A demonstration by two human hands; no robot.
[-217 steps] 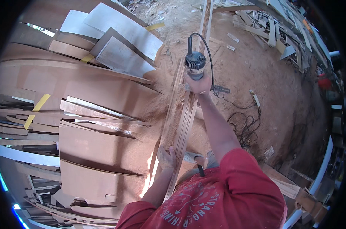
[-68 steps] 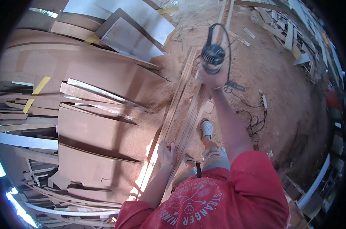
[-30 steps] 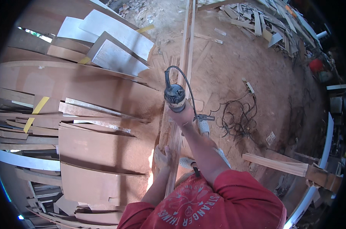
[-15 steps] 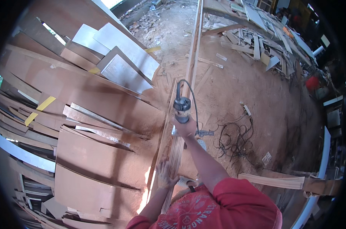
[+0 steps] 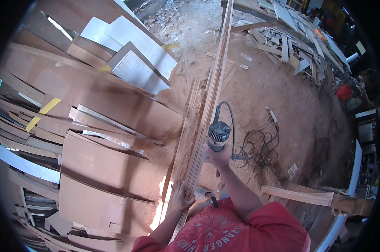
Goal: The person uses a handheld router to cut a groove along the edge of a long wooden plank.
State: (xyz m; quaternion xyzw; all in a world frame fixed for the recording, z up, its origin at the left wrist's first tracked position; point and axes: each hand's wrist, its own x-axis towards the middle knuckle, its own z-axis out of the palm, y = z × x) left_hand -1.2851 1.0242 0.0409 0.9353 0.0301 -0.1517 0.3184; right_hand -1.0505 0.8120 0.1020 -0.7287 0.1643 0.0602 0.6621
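My right hand is wrapped round a dark trim router. The router stands upright at the right edge of a long wooden board; its base is hidden by my hand and the board. A black cord loops from its top down along its right side. Lower down, my left hand lies on the long wood with its fingers stretched out, holding nothing. Beside the long board, on its left, are more wooden strips with sawdust along them.
Large brown panels and pale sheets lean at the left. A tangled black cable with a power strip lies on the dusty floor to the right. Scrap wood is heaped at the far right; stacked strips jut in nearer.
My right hand has brought the router right and nearer to me, from over the strips to the board's right edge. My left hand stays on the wood, almost unmoved.
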